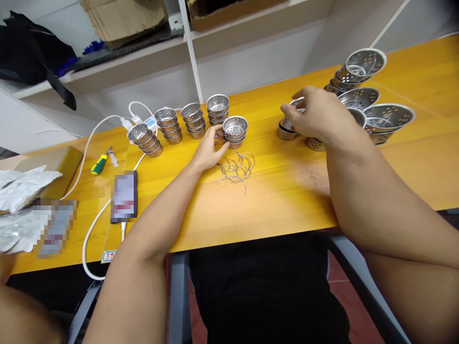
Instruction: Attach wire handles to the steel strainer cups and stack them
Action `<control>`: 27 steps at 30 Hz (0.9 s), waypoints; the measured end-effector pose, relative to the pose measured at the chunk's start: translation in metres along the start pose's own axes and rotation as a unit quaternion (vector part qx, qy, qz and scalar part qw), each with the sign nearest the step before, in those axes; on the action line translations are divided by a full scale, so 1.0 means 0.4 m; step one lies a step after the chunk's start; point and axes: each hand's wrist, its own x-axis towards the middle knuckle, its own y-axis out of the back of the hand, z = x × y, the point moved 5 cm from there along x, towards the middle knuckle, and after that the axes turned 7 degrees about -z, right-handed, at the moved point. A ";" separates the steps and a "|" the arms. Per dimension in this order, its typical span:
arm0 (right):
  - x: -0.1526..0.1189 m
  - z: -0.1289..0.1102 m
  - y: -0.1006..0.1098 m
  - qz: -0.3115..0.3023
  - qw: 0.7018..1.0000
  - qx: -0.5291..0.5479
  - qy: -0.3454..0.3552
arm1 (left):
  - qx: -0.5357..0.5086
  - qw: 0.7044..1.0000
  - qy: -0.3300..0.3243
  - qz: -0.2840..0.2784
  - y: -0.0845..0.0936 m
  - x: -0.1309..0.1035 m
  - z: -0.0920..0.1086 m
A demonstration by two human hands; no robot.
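My left hand (210, 149) is curled round the left side of a short stack of perforated metal cups (235, 128), its thumb in front and a finger behind. Just below lies a loose tangle of thin curved wire pieces (234, 169). My right hand (317, 114) is over another small stack of perforated cups (287, 133), thumb and fingers apart around the top cup's rim. Part of that cup is hidden by the hand. Beside and beyond the right hand stand more perforated cups (389, 117), some stacked and leaning.
Several cup stacks (193, 119) line the table's (272, 210) far left. A green-yellow screwdriver (100, 163), a phone (124, 197) on a white cable (88, 239) and plastic bags (25, 188) lie leftward. A shelf (251, 28) with cardboard boxes rises behind.
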 end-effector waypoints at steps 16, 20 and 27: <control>-0.007 -0.041 -0.042 0.180 0.910 0.146 0.342 | 0.044 0.991 -0.085 0.095 0.035 0.008 -0.023; -0.059 -0.127 -0.144 0.093 0.861 0.141 0.480 | 0.058 0.982 -0.155 0.092 0.041 0.016 0.009; -0.106 -0.178 -0.234 0.066 0.831 0.146 0.532 | 0.042 0.981 -0.186 0.044 0.026 0.013 0.023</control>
